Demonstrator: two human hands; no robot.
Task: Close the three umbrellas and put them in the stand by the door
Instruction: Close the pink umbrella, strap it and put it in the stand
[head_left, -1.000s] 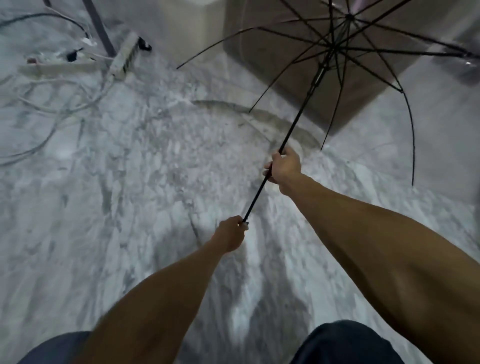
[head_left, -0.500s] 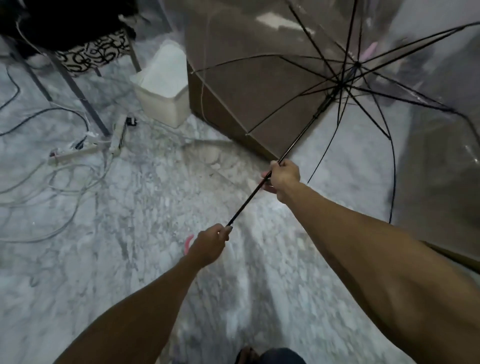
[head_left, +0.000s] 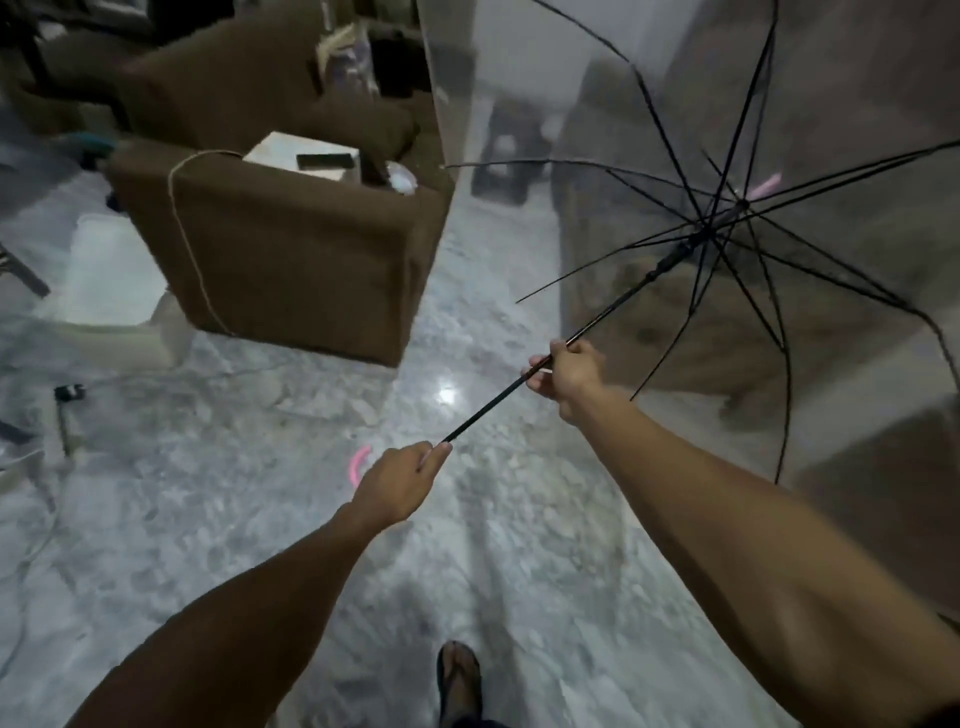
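Head view looks down along two bare forearms at one open umbrella (head_left: 727, 218) with a clear canopy and black ribs, held out over a marbled grey floor (head_left: 260, 493). The left hand (head_left: 397, 486) is curled round the low end of the black shaft (head_left: 488, 408); the handle itself is almost wholly hidden inside the fist, with only a pink curved tip (head_left: 358, 465) showing just beyond the knuckles. The right hand (head_left: 569, 371) grips the shaft farther up, fingers wrapped round it, well short of the runner (head_left: 675, 254) where the ribs meet. The canopy is cut off by the top and right edges of the frame, so its full spread cannot be seen, and what lies behind it appears only as brown and grey smears through the plastic. A brown armchair (head_left: 291, 260) stands to the left, with a pale cord draped over its arm and a white box (head_left: 304, 158) on its seat, a dark flat object on top too blurred to identify. A pale bin (head_left: 104, 291) sits left of the chair, softened by blur. One sandalled foot (head_left: 460, 675) shows at the bottom edge. No other umbrella and no stand can be made out.
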